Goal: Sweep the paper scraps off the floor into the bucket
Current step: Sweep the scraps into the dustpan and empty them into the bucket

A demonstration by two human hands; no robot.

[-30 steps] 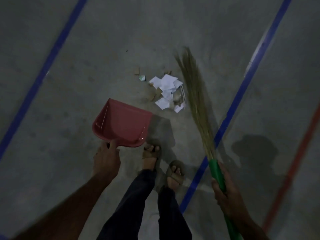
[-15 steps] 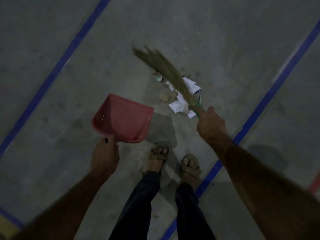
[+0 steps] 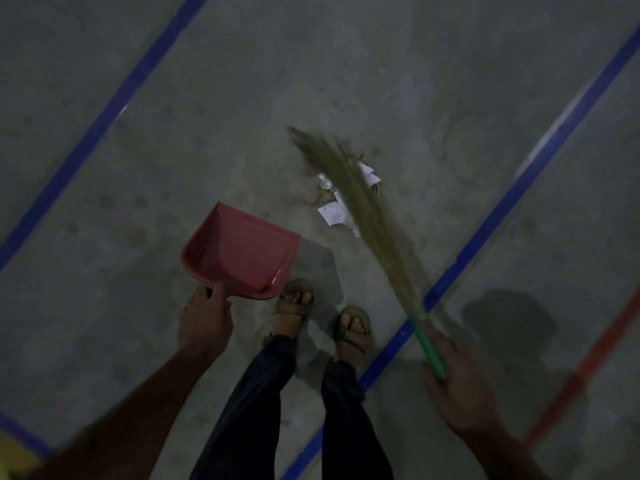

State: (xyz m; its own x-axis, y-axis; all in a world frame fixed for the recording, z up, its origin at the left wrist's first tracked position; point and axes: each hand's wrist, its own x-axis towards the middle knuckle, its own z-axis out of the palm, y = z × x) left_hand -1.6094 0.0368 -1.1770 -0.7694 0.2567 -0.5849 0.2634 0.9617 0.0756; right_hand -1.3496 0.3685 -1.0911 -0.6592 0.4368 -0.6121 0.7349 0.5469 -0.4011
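Note:
A small pile of white paper scraps (image 3: pixel 333 212) lies on the grey concrete floor ahead of my feet. My right hand (image 3: pixel 460 386) grips the green handle of a grass broom (image 3: pixel 367 209), whose bristles slant up-left across the pile and hide part of it. My left hand (image 3: pixel 204 317) holds a red dustpan (image 3: pixel 242 249) by its rear edge, thumb on the rim. The pan hangs to the left of the scraps with its open mouth towards the upper right. No bucket is in view.
Blue floor lines (image 3: pixel 114 109) run diagonally on the left, and another blue line (image 3: pixel 512 195) on the right passes by my sandalled feet (image 3: pixel 292 303). A red line (image 3: pixel 588 368) runs at the far right. Something yellow (image 3: pixel 14 455) shows in the bottom-left corner.
My right hand has drawn back from beside the scraps to the lower right, so the broom now reaches out long across the pile. The dustpan has barely moved.

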